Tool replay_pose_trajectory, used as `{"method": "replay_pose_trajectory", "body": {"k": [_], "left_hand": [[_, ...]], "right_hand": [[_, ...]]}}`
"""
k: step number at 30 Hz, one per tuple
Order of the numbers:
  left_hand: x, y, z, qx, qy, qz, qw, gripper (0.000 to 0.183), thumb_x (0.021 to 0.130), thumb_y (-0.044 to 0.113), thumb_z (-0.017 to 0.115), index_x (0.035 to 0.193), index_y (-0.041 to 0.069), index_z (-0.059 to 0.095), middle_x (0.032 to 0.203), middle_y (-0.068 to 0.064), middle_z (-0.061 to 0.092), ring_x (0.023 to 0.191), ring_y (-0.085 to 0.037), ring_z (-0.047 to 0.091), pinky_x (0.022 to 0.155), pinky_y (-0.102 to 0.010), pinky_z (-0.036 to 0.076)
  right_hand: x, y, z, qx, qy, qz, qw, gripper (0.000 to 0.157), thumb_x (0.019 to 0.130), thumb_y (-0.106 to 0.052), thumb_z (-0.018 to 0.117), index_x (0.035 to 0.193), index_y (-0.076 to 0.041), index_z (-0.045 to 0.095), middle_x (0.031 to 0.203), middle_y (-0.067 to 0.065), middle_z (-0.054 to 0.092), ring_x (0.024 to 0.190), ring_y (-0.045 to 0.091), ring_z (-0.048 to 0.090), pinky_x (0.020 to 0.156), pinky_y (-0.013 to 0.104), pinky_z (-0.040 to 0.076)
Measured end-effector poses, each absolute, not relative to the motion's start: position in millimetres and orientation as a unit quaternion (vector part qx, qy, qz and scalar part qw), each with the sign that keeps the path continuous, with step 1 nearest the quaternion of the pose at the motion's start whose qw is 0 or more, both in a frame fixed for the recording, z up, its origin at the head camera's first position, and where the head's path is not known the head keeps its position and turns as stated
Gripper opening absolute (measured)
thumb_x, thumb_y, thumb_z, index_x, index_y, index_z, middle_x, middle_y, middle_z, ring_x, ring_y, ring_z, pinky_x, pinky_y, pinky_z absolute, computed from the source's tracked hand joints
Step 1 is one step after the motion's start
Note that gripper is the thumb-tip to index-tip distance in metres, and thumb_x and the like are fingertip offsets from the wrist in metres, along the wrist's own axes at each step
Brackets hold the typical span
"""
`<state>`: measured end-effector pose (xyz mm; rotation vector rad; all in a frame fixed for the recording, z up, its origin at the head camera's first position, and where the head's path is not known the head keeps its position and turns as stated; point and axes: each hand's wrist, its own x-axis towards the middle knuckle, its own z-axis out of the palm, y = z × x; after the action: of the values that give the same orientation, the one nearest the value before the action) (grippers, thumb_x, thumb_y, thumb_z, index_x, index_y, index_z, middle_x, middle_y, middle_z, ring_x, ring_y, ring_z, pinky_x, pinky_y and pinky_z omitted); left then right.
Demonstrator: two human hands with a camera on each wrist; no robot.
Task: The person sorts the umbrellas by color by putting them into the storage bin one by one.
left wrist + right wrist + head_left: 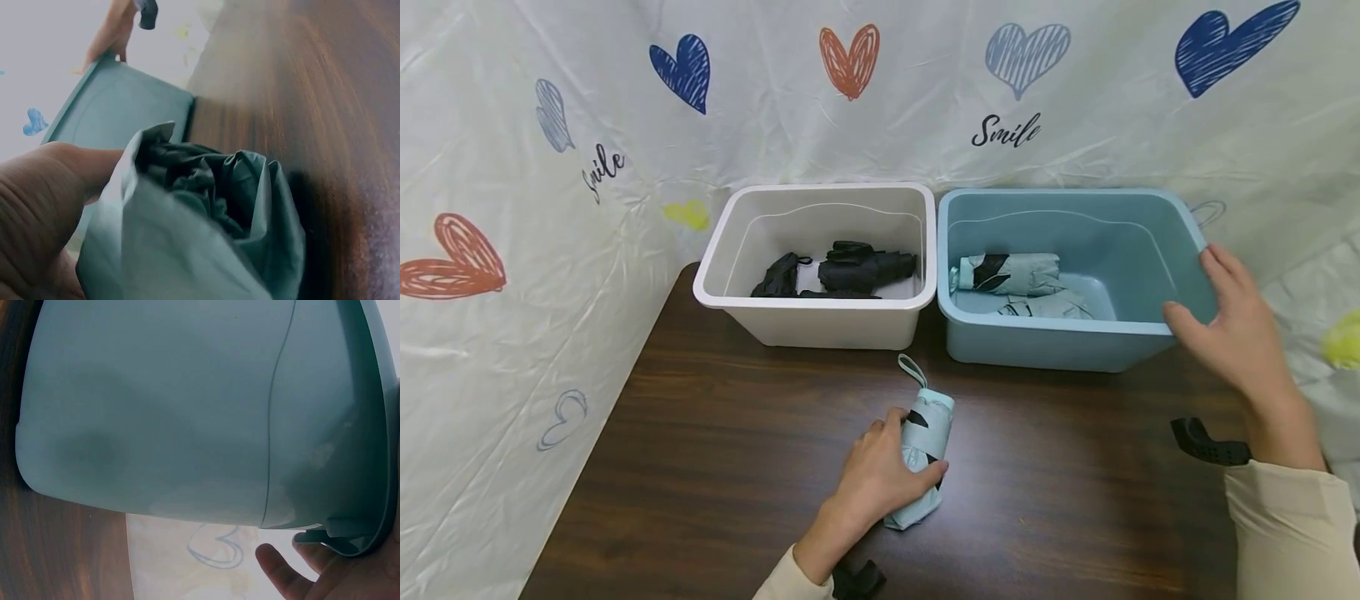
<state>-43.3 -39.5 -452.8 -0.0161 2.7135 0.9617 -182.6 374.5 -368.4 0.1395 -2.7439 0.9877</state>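
Observation:
A folded pale blue umbrella (926, 421) with black patches lies on the dark wooden table, its wrist loop pointing toward the bins. My left hand (880, 475) grips it around the middle, thumb on the near right side and fingers on the left. The open folds of its canopy (206, 187) fill the left wrist view. At the right, my right hand (1240, 325) holds the right rim of a blue bin (1060, 340). Some of its fingers (281, 569) hang outside, below the rim. Inside that bin lie a pale blue folded umbrella (1026, 273) and another pale bundle (1052, 305).
A white bin (820, 327) stands left of the blue one, holding several black folded umbrellas (868, 265). Behind both hangs a white cloth (925, 142) printed with hearts and the word Smile. The wooden table (715, 467) extends in front.

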Motion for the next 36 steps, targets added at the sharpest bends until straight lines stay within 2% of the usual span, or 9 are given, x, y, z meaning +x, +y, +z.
{"method": "replay_pose_trajectory", "body": {"k": [9, 18, 27, 36], "left_hand": [[-46, -45, -452, 0.032, 0.944, 0.313, 0.102, 0.075, 0.077, 0.048, 0.084, 0.137, 0.009, 0.06, 0.105, -0.006, 0.072, 0.078, -0.014, 0.059, 0.063, -0.03, 0.046], [-42, -55, -459, 0.041, 0.922, 0.363, 0.131, 0.066, 0.076, 0.047, 0.085, 0.133, 0.019, 0.065, 0.105, 0.002, 0.074, 0.078, -0.006, 0.059, 0.065, -0.027, 0.045], [-43, -70, -448, 0.046, 0.884, 0.437, 0.161, 0.071, 0.079, 0.049, 0.085, 0.14, 0.02, 0.062, 0.114, -0.003, 0.074, 0.094, -0.012, 0.065, 0.074, -0.03, 0.054], [-49, -82, -418, 0.078, 0.863, 0.466, 0.179, 0.07, 0.081, 0.045, 0.086, 0.141, 0.02, 0.061, 0.121, -0.003, 0.068, 0.106, -0.015, 0.063, 0.093, -0.037, 0.055]], "right_hand": [[-182, 371, -367, 0.047, -0.938, 0.327, 0.108, 0.079, 0.098, -0.023, 0.053, 0.166, 0.003, 0.022, 0.176, 0.024, 0.017, 0.161, 0.054, 0.017, 0.129, 0.071, 0.015], [-181, 375, -368, 0.051, -0.937, 0.327, 0.113, 0.08, 0.098, -0.025, 0.054, 0.167, 0.001, 0.022, 0.177, 0.023, 0.017, 0.162, 0.052, 0.017, 0.13, 0.07, 0.014], [-185, 374, -369, 0.05, -0.936, 0.33, 0.115, 0.08, 0.097, -0.024, 0.054, 0.167, 0.001, 0.022, 0.177, 0.023, 0.017, 0.16, 0.054, 0.018, 0.128, 0.071, 0.016], [-181, 375, -370, 0.064, -0.933, 0.335, 0.115, 0.08, 0.098, -0.025, 0.054, 0.167, 0.001, 0.022, 0.177, 0.023, 0.017, 0.161, 0.053, 0.017, 0.129, 0.07, 0.014]]}}
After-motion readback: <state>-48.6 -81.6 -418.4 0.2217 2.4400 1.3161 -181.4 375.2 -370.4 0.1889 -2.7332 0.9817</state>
